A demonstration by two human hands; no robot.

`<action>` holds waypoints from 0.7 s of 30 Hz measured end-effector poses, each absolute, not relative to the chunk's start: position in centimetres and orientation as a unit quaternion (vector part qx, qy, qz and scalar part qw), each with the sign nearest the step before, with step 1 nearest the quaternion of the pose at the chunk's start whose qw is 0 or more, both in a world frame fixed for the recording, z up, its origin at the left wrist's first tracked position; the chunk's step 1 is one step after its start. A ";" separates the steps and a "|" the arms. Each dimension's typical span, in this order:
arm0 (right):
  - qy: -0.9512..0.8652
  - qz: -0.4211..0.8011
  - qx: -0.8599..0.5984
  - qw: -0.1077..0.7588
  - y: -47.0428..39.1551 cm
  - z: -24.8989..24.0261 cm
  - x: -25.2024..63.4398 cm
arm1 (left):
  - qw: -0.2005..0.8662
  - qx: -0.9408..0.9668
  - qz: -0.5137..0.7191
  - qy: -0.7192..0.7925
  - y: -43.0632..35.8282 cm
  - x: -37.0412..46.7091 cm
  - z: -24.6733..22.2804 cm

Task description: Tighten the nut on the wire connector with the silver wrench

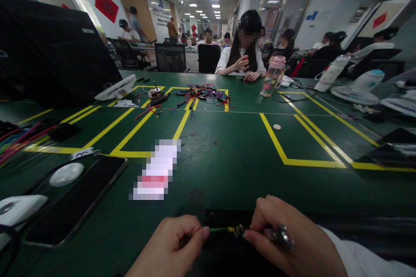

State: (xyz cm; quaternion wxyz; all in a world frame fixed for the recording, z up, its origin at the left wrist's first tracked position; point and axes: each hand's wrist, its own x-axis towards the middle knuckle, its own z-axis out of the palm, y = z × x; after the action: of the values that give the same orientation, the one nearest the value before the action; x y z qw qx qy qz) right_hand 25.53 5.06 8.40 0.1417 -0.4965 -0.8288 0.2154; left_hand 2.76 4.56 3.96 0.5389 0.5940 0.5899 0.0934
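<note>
We see both hands low at the near edge of the green counter (227, 160). Left hand (172, 246) has its fingers (203, 233) pinched on a thin green wire (219, 229) with a yellow tip. Right hand (289, 238) has its fingers clenched on a small metal tool (281, 236); a small round metal part (239, 230) sits at its fingertips, right at the wire's yellow end. Can't tell exactly what the tool is. Wire runs level between the two hands, over a dark tray-like object (227, 216) at the counter edge.

Left of the hands: a black phone (78, 201) lying flat, with a white round disc (66, 174) just beside it. Yellow tape lines (276, 143) box off the counter. Further back, a tangle of coloured wires (204, 93), a white fan (117, 88), a pink-lidded bottle (273, 75). A person (243, 52) sits across the counter, hands on it.
</note>
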 end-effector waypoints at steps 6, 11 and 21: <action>-0.840 0.263 -0.459 0.122 6.3 10.0 25.3 | 0.552 0.589 0.096 0.582 4.5 2.7 4.3; -0.824 0.312 -0.458 0.123 6.9 10.7 26.0 | 0.535 0.595 0.099 0.591 4.4 2.9 4.2; -0.797 0.293 -0.501 0.165 4.4 8.4 27.2 | 0.534 0.604 0.104 0.583 4.5 2.7 4.3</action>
State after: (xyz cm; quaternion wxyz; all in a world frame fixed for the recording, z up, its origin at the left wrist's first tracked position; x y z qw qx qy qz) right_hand 27.18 4.42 8.38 0.1653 -0.5007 -0.7974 0.2933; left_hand 2.71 4.45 4.26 0.5339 0.6037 0.5828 0.1042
